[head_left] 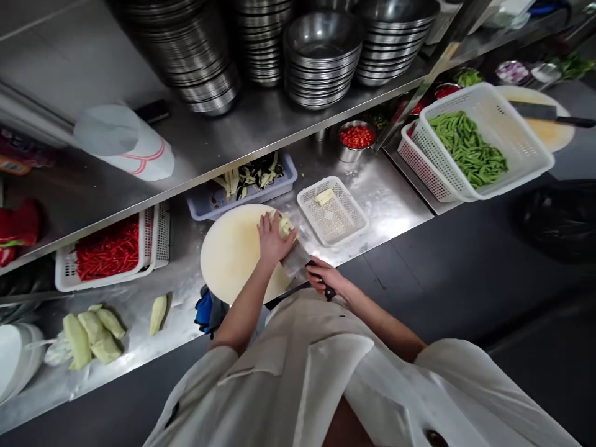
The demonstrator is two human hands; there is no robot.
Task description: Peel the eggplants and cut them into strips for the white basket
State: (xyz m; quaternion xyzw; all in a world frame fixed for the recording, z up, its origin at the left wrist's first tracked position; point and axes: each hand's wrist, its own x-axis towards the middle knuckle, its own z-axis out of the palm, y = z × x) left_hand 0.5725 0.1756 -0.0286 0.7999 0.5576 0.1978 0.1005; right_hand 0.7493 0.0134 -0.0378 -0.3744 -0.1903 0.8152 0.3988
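Observation:
My left hand (274, 241) rests on the round white cutting board (233, 254), its fingers and thumb around pale peeled eggplant (285, 225) that they partly cover. The handle of a cleaver is in my closed right hand (325, 278), at the board's right edge. Its broad blade (295, 259) points toward the left hand, close to the eggplant. Just right of the board, a small white basket (356, 231) holds a pale cut piece (325, 197). More peeled eggplants (95, 335) lie on the counter at the left, with a single one (158, 315) apart from them.
A shelf edge with stacked steel bowls (323, 59) overhangs the counter. Behind the board sits a bluish tray (200, 212) of dark peels. Red peppers (109, 251) fill a basket at left; green beans (470, 149) are at right, near another cleaver (533, 112).

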